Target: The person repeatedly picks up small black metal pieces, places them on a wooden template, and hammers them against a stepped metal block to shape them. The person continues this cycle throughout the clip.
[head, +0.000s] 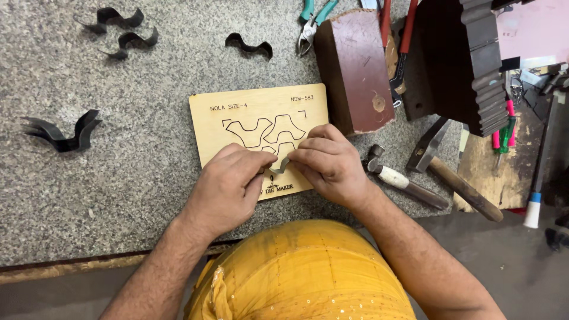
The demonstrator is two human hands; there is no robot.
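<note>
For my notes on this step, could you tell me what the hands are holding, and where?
Both hands, left and right, pinch a small bent metal strip by its two ends, over the wooden board.

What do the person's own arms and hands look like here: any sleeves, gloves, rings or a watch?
Both forearms are bare right down to the bottom of the frame, with no sleeve in view. The left hand and the right hand wear no gloves, and no ring, watch or wristband shows. The forearms are hairy. A yellow sequinned garment covers the body between them.

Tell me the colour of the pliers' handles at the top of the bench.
Teal green handles on the pliers, seen in the head view, the only one.
</note>
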